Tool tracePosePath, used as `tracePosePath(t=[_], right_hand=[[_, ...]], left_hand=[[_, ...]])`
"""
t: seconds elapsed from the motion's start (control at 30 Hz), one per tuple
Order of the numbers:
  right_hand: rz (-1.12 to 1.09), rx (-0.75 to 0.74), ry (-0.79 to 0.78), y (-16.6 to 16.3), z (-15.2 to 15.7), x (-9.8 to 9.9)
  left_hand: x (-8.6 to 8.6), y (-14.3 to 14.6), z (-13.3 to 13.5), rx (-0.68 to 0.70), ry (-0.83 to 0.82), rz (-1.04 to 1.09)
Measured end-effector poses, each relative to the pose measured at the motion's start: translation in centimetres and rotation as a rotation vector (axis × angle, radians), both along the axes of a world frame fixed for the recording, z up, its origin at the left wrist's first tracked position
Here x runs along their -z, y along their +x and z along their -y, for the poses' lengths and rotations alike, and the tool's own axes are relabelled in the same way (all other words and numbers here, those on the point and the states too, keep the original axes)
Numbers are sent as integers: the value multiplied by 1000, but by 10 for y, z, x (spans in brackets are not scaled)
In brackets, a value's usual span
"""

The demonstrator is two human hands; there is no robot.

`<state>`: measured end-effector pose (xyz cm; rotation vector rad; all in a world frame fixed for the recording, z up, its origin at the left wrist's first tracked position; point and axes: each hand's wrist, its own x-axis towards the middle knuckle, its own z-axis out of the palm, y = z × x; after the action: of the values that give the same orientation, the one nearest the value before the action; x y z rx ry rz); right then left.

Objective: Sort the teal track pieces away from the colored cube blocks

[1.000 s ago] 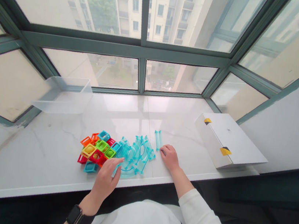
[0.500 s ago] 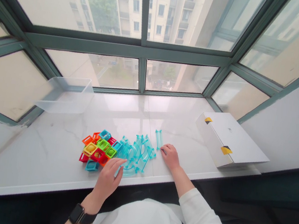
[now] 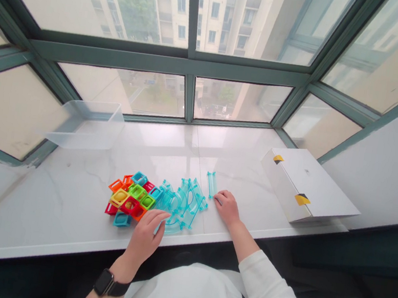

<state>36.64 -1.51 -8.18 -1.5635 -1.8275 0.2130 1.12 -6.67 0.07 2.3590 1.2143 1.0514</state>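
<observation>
A heap of coloured square toy frames (image 3: 131, 199) in orange, green, red, yellow and blue lies on the white marble sill (image 3: 64, 209). Beside it on the right sits a cluster of clear turquoise curved track pieces (image 3: 182, 201), with one straight turquoise piece (image 3: 211, 184) apart at its right. My left hand (image 3: 144, 238), a dark watch on its wrist, rests with curled fingers at the near edge of the turquoise pieces. My right hand (image 3: 227, 206) lies on the sill just right of the straight piece, fingers bent, fingertips near it.
A clear plastic tub (image 3: 87, 126) stands at the back left of the sill. A flat white box (image 3: 307, 186) with yellow corner marks lies at the right. Window frames close off the back and both sides. The sill's front edge runs just before my body.
Both hands have stayed almost in place. The view has shifted slightly, and my left hand has edged a little to the right along the turquoise pieces.
</observation>
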Motion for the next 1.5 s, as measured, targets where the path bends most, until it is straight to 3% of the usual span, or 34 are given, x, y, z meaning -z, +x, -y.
tracePosePath(t=[0.27, 0.43, 0.63, 0.8, 1.2, 1.5], right_hand=[[-23, 102, 105, -2, 9, -10], [-105, 116, 107, -21, 29, -19], [-186, -61, 68, -67, 43, -44], [-89, -218, -5, -95, 37, -61], [171, -314, -8, -117, 36, -52], [82, -342, -21, -114, 33, -51]], left_hand=[[5, 2, -4, -57, 8, -52], [5, 2, -3, -94, -63, -71], [7, 0, 0, -188, -92, -107], [6, 1, 0, -134, -110, 6], [13, 20, 1, -58, -55, -200], [15, 30, -1, -104, -47, -304]])
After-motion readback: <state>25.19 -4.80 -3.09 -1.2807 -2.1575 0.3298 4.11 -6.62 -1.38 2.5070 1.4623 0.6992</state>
